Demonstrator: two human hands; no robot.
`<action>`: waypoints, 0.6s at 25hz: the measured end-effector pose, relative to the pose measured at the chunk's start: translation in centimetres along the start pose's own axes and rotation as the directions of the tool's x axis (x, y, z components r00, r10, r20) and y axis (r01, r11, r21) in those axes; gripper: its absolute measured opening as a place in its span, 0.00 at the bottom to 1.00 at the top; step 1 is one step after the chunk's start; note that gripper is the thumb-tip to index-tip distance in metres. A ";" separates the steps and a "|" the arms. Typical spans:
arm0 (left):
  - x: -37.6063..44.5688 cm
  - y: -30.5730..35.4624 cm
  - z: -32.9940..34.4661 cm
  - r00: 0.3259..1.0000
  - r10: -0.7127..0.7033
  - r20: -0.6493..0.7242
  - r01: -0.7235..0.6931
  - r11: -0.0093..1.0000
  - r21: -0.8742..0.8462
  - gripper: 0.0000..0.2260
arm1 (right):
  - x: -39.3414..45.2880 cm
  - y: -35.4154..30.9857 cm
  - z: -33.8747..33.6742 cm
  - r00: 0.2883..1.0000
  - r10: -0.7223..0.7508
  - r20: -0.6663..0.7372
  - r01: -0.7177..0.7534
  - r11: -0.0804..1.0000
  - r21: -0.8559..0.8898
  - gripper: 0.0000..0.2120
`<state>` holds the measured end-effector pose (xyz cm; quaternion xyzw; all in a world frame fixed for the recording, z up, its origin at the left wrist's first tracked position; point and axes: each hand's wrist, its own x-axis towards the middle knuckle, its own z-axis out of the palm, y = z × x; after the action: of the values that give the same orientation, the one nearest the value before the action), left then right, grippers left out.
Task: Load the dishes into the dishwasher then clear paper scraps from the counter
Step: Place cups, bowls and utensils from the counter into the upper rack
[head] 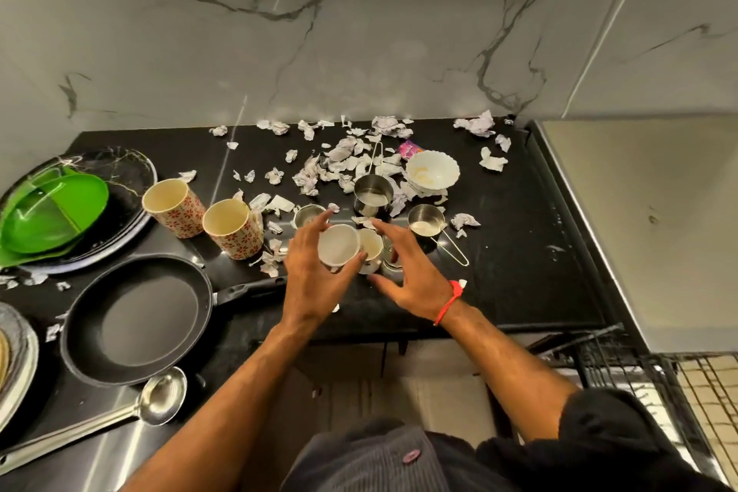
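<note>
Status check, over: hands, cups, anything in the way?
Left hand grips white cup. Right hand open, reaching over second small cup. Paper scraps strewn across counter; frying pan at left.

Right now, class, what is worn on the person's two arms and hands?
Both forearms are bare, with dark sleeves pushed up near the elbows. The right hand has a red thread band tied round its wrist. The left hand shows no band, ring or glove.
</note>
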<state>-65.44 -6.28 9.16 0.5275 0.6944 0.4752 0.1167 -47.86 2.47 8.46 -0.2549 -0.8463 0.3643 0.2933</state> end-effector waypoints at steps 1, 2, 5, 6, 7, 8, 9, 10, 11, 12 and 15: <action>0.1 1.5 0.3 0.998 -0.012 0.058 0.019 0.991 -0.133 0.34 | -0.5 -0.6 -0.2 1.000 0.012 0.006 -0.012 0.999 0.040 0.39; 0.2 2.8 1.0 0.993 -0.039 0.114 0.064 0.971 -0.231 0.33 | -1.2 -1.1 -0.4 0.999 0.036 -0.024 -0.034 0.997 0.066 0.40; -0.3 6.6 4.5 0.942 -0.150 0.301 0.270 0.871 -0.410 0.26 | -4.5 -2.0 -2.1 0.949 0.164 -0.268 -0.146 0.985 0.087 0.35; -0.6 7.8 5.9 0.913 -0.157 0.376 0.327 0.834 -0.445 0.23 | -6.2 -2.0 -3.1 0.913 0.203 -0.354 -0.180 0.979 0.096 0.34; -1.0 8.9 7.4 0.884 -0.141 0.445 0.361 0.810 -0.461 0.20 | -8.0 -2.0 -4.0 0.870 0.240 -0.430 -0.213 0.971 0.111 0.33; -1.7 10.2 9.1 0.850 -0.108 0.516 0.382 0.801 -0.462 0.16 | -10.1 -1.9 -5.2 0.820 0.278 -0.499 -0.249 0.960 0.126 0.33; -2.5 11.4 10.8 0.814 -0.073 0.576 0.389 0.805 -0.448 0.13 | -12.2 -1.8 -6.2 0.768 0.312 -0.559 -0.285 0.949 0.137 0.32; -3.4 12.5 12.5 0.769 -0.043 0.638 0.402 0.808 -0.431 0.11 | -14.5 -1.6 -7.1 0.715 0.339 -0.611 -0.316 0.937 0.150 0.32; -4.5 13.6 14.2 0.707 -0.025 0.707 0.429 0.810 -0.400 0.11 | -16.8 -1.3 -8.0 0.653 0.373 -0.659 -0.350 0.920 0.175 0.32; -5.6 14.7 16.0 0.626 -0.023 0.780 0.471 0.808 -0.354 0.11 | -19.2 -1.1 -8.9 0.585 0.415 -0.697 -0.385 0.898 0.211 0.32; -9.1 18.2 21.8 0.378 -0.051 0.925 0.483 0.863 -0.150 0.10 | -26.7 0.0 -11.3 0.415 0.504 -0.757 -0.508 0.819 0.266 0.30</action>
<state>-35.86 -2.45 8.96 0.5389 0.4879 0.2229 0.6495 -21.49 -9.48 6.52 -0.6335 -0.5043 0.2782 0.5168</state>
